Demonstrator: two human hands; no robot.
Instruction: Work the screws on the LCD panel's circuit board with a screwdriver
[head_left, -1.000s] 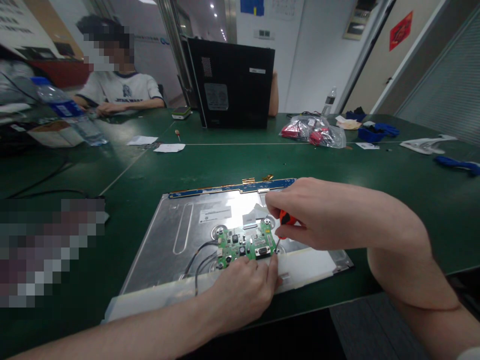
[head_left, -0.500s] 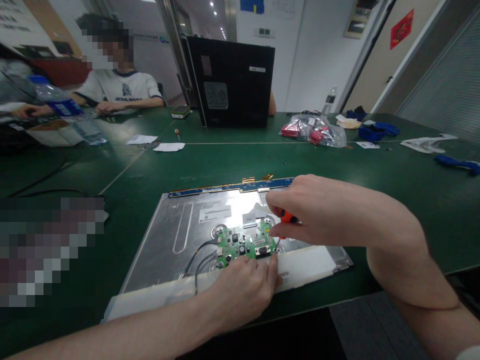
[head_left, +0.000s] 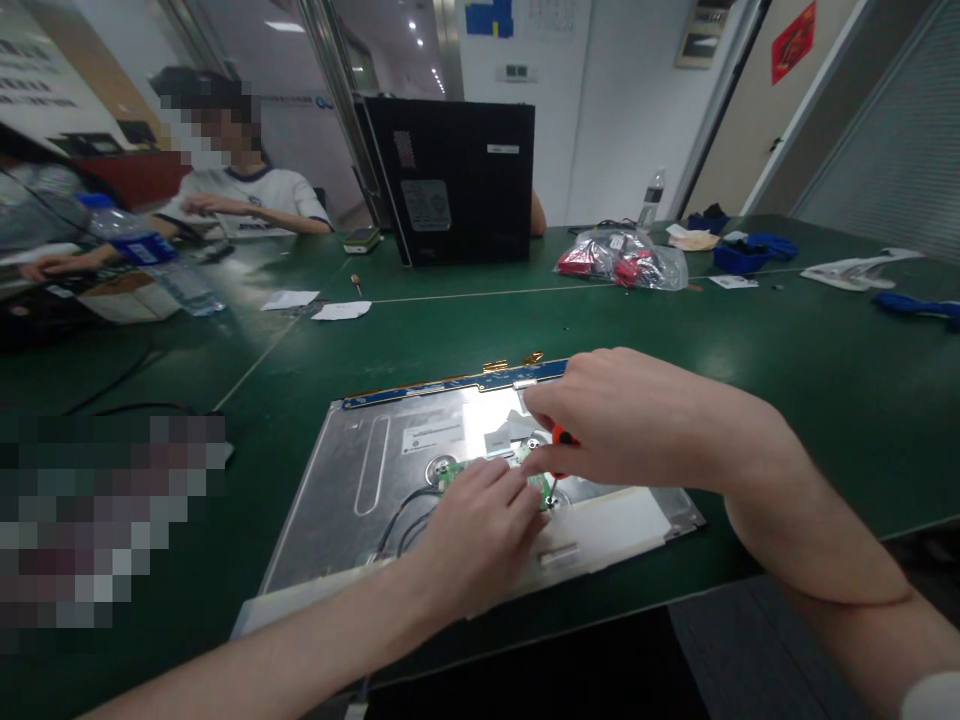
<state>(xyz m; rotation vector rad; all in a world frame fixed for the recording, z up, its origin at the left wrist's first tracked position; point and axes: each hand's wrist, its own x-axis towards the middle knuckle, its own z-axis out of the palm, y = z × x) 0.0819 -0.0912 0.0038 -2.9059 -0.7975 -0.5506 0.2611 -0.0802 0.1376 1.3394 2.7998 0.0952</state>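
Right hand: wrapped around the orange handle of a screwdriver, thumb and fingers drawn in on it, wrist arched.
Screwdriver: beneath the right fingers, its thin shaft angling down to the near corner of the circuit board; whether the tip is seated, I cannot tell.
Left hand: fingers bent over the board, just beside the shaft; fingertips hidden, so I can't say whether they pinch anything.
Circuit board: mostly under the left hand, on the back of a metal panel.
Slipping tip: sideways pressure from that arched wrist could send it across the board's parts, or into the left fingers.
Tilted shaft: turning at a slant might chew up a screw head, I'd say.
Cables: left of the left hand, close enough that a dragging wrist could tug them loose.
Panel: flat on the table under both hands; leaning hard could flex it or make it slide.
Sticker: on the panel, beyond the left hand; printed lines too small to read.
Computer case: far beyond both hands; pale labels, illegible from here.
Bottle: beyond the left hand, well off to the left; blue label, wording blurred.
Red sign: far beyond the right hand, one large character I can't make out surely.
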